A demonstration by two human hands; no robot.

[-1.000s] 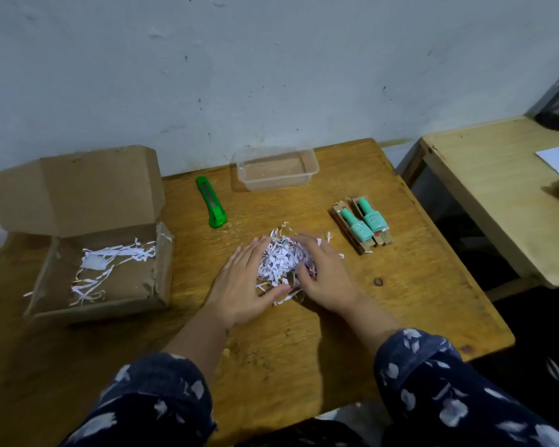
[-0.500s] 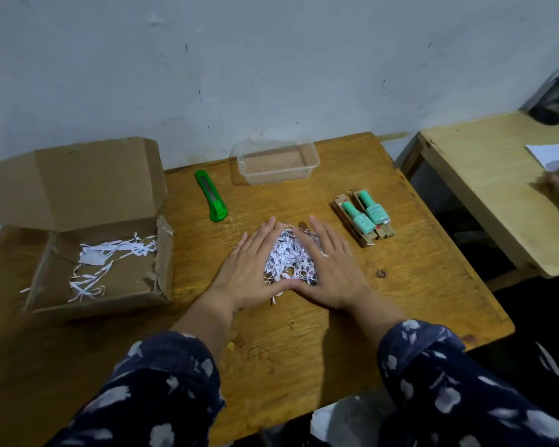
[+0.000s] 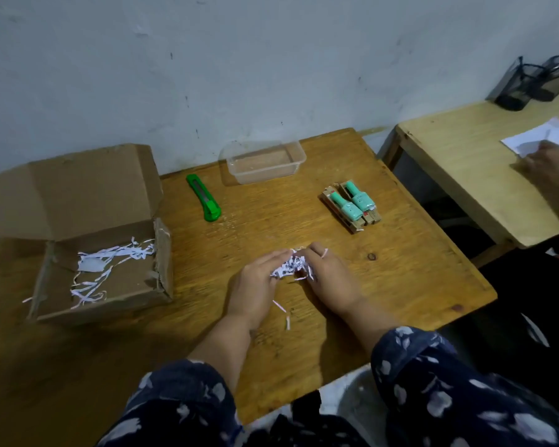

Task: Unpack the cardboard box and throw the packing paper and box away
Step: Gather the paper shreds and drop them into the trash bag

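Green knife [image 3: 204, 198], white shreds [image 3: 289, 264]

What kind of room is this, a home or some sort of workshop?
Probably a plain workroom or study corner, not a kitchen: small wooden desks against a scuffed bare wall, mesh pen holders and paper sheets on the neighbouring desk.

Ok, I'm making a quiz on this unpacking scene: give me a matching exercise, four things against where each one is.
Things:
1. utility knife
2. clear tub
3. mint bottles
4. shredded paper wad

Places:
A. between the two hands
B. by the wall, at the table's back edge
C. on small packs, right of the tub
D. between cardboard box and tub

Pairs: 1-D, 2-B, 3-C, 4-A
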